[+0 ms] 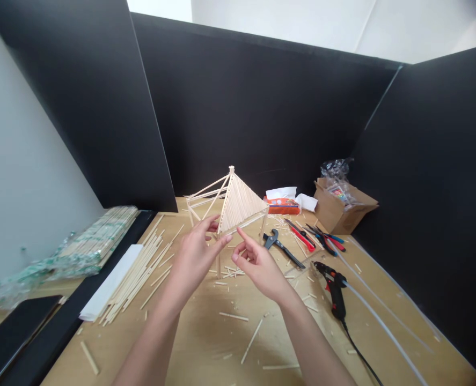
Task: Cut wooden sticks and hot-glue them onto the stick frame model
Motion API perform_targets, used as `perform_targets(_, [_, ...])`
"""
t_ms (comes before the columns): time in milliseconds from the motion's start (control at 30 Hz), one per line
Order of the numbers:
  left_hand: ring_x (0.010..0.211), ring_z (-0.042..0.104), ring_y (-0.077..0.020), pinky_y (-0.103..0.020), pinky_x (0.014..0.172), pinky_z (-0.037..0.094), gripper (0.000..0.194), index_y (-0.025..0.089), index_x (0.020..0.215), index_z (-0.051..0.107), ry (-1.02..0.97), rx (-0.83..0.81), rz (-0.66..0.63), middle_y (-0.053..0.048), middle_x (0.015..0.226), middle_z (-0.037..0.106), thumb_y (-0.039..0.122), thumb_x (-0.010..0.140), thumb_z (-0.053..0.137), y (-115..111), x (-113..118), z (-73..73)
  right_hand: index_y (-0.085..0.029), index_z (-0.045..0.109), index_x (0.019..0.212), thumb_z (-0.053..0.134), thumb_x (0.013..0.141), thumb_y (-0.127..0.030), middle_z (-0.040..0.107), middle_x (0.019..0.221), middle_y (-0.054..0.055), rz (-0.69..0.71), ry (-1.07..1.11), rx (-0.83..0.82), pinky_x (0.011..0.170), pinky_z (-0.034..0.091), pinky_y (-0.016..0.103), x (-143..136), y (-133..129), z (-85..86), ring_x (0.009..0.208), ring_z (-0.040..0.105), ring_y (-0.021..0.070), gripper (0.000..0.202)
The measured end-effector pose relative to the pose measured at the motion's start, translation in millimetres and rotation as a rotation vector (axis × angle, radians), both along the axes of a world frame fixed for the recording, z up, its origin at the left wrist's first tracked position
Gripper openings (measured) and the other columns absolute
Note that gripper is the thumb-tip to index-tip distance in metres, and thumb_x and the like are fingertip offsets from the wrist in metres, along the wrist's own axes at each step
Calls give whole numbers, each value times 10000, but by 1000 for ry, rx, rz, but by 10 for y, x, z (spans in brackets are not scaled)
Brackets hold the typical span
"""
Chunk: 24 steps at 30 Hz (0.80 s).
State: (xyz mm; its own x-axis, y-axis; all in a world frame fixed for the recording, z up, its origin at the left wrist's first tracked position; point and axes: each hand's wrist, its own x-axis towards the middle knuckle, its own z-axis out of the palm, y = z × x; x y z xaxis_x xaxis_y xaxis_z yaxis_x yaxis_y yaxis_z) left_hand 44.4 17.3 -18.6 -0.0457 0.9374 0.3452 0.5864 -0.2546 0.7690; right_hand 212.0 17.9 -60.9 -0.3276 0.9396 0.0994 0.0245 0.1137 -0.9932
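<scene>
A small pavilion frame of wooden sticks [243,203] stands upright on the table. One slope of its pointed roof is covered with sticks laid side by side; the left side shows bare rafters. My left hand [199,249] is at the roof's lower left corner, with thumb and fingers apart around that corner; some fingertips are hidden behind it. Just right of it, my right hand [257,262] has its index finger stretched out to the roof's lower edge, the other fingers loosely curled with nothing visible in them.
Loose sticks [141,273] lie at left beside bagged sticks [101,238]. At right are a black cutter [284,249], a red knife [302,236], pliers [328,238], a glue gun [334,292] with its cord, and a cardboard box [338,214]. Scraps dot the wooden table [205,343].
</scene>
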Motion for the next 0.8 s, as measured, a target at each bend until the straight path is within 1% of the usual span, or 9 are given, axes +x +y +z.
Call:
perform_targets(100, [903, 636, -216, -354, 826, 491, 511, 238, 1277, 515, 46, 18, 30, -63, 1044, 653, 362, 792, 622, 12, 45, -4, -253, 264, 1465, 578, 833, -259, 533, 880, -15, -23, 9, 0, 626, 410, 237, 33, 29, -16, 698, 474, 97, 706])
perform_targets(200, [858, 642, -198, -348, 813, 492, 511, 235, 1301, 492, 22, -7, 30, -58, 1040, 648, 327, 809, 597, 30, 46, -16, -247, 232, 1474, 586, 822, -272, 533, 869, -19, -74, 0, -9, 585, 397, 230, 69, 68, -32, 678, 469, 98, 742])
perform_targets(300, [871, 646, -202, -347, 797, 499, 525, 228, 1322, 468, -8, -20, 22, -64, 1044, 648, 309, 815, 580, 45, 25, -37, -253, 200, 1482, 594, 807, -262, 533, 854, -27, -124, 14, 5, 595, 399, 234, 102, 114, -59, 665, 473, 97, 782])
perform_targets(400, [888, 648, -217, -359, 795, 502, 529, 210, 1311, 479, 19, -29, 36, -73, 1025, 660, 300, 801, 589, 50, 5, -52, -256, 183, 1487, 587, 801, -253, 535, 822, -36, -149, 24, 12, 596, 402, 238, 127, 160, -103, 637, 479, 95, 796])
perform_targets(533, [873, 657, -225, -364, 794, 502, 485, 203, 1255, 527, 49, -53, 59, -69, 970, 681, 275, 781, 599, 43, -1, -38, -241, 176, 1490, 573, 798, -241, 563, 786, -35, -148, 7, 16, 586, 402, 241, 136, 197, -152, 636, 503, 108, 797])
perform_targets(633, [858, 665, -218, -355, 798, 502, 475, 194, 1239, 539, 37, -73, 64, -66, 957, 686, 258, 772, 602, 36, 10, -9, -222, 177, 1490, 562, 799, -227, 592, 755, -36, -128, -27, 13, 590, 402, 243, 124, 194, -153, 628, 507, 110, 791])
perform_targets(800, [862, 668, -232, -363, 791, 506, 465, 214, 1212, 554, -13, -83, 20, -71, 964, 689, 298, 759, 616, -16, -1, 39, -202, 146, 1495, 546, 808, -229, 622, 732, -35, -108, -69, 6, 568, 395, 238, 108, 166, -128, 594, 493, 108, 796])
